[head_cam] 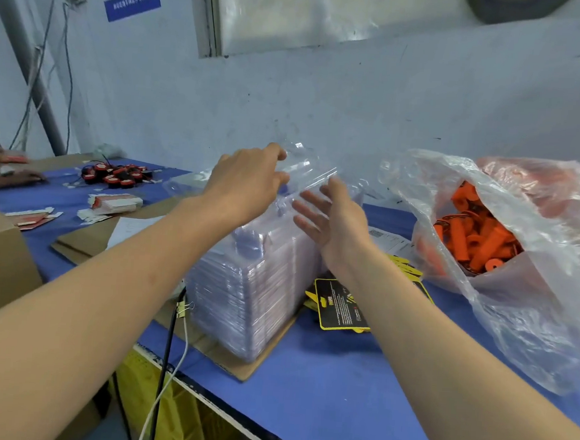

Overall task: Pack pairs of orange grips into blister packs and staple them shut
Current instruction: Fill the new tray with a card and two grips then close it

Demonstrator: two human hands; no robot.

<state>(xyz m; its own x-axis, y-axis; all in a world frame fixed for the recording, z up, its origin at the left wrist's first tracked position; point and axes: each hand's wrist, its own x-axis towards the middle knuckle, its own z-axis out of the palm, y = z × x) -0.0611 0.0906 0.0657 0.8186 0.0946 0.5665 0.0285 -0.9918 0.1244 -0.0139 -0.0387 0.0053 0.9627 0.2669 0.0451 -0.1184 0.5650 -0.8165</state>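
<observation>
1. Step: lifting one clear plastic blister pack (302, 171) off the stack of clear packs (253, 286) on the blue desk (338, 395)
2. Grip of left hand (246, 182) pinches it; right hand (333, 223) spread wide beside it
3. Next, probably: fetch orange tubular grips (479, 240) from the clear plastic bag (532, 322), right

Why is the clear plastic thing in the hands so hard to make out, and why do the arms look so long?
Head view: the blister pack the left hand pinches is transparent and slightly motion-blurred, as are the fingers of the right hand; the light is soft and even, with pale glare on the plastic bag; the wide-angle lens stretches the forearms toward the corners.
</observation>
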